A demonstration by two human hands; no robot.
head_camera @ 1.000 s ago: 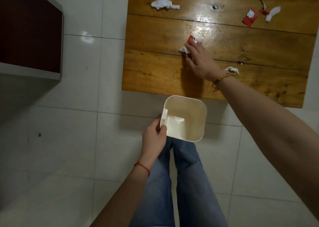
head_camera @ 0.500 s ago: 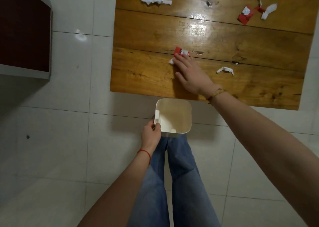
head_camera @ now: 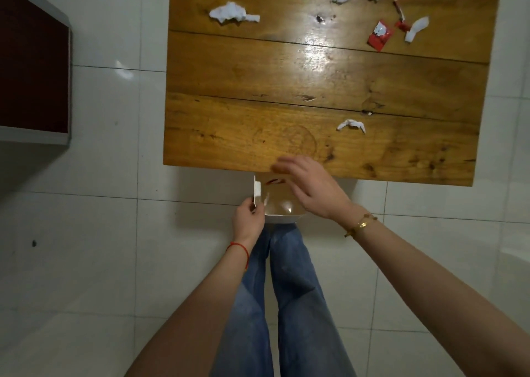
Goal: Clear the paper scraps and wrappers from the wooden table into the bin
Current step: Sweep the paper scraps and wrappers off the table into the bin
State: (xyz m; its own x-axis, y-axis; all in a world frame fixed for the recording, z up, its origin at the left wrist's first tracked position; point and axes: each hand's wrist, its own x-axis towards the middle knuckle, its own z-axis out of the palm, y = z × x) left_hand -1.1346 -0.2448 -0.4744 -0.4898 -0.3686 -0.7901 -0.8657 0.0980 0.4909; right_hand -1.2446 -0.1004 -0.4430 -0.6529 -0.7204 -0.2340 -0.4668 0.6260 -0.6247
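Over bin, right hand, fingers spread.

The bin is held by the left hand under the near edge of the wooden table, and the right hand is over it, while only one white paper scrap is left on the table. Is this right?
Not quite: the head view shows several scraps left. The nearest white scrap lies on the wooden table, with a larger one and a red wrapper farther back. The left hand holds the bin, and the right hand is over it.
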